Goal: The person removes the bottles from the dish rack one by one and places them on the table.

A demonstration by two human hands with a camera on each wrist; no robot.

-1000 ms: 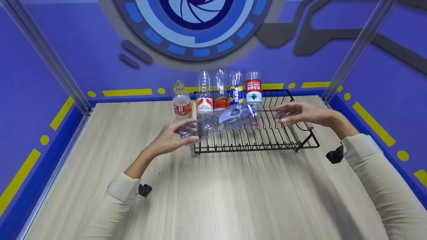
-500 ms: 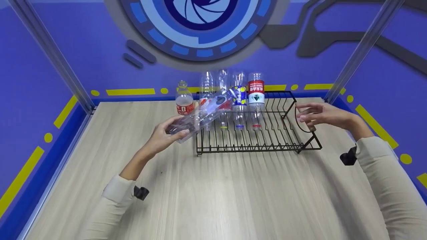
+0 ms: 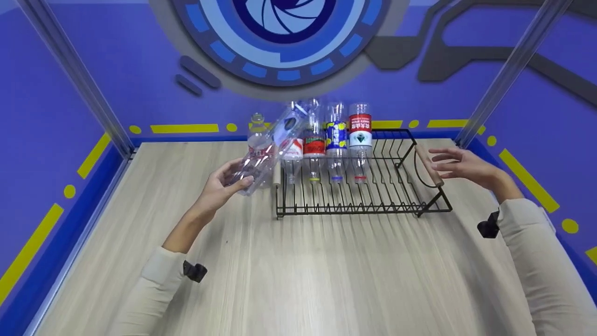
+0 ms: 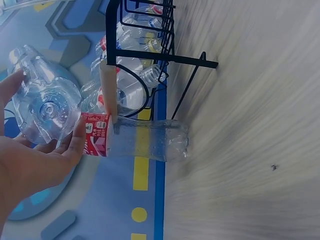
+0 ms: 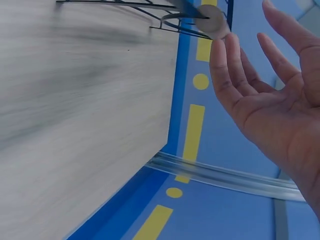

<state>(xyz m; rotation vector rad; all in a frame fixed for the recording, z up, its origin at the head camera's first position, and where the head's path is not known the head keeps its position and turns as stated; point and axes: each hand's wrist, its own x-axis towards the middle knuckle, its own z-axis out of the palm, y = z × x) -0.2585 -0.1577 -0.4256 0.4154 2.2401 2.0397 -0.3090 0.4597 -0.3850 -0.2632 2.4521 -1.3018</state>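
Observation:
My left hand [image 3: 217, 189] grips a clear plastic bottle [image 3: 255, 170] near its base, and the bottle leans with its top up and to the right, over the rack's left end. Its round base [image 4: 49, 107] faces the left wrist camera. Behind it, left of the black wire dish rack [image 3: 350, 213], a red-labelled bottle [image 4: 95, 134] stands upright on the table, partly hidden in the head view. Beside the rack's right wooden handle [image 3: 429, 165] is my right hand [image 3: 466, 165], its fingers loosely extended and holding nothing; the right wrist view shows its palm [image 5: 280, 110].
Several bottles stand neck-down along the rack's back, among them a blue-and-yellow-labelled bottle [image 3: 336, 135] and a red-and-white-labelled bottle [image 3: 360, 128]. A wooden handle [image 3: 277, 173] marks the rack's left end. Blue panels [image 3: 116, 84] enclose the wooden table [image 3: 298, 270] at back and sides.
The bottle in my left hand has swung from nearly level across the rack to a steeper tilt, farther left. My right hand has drawn away from it, rightward past the rack's handle.

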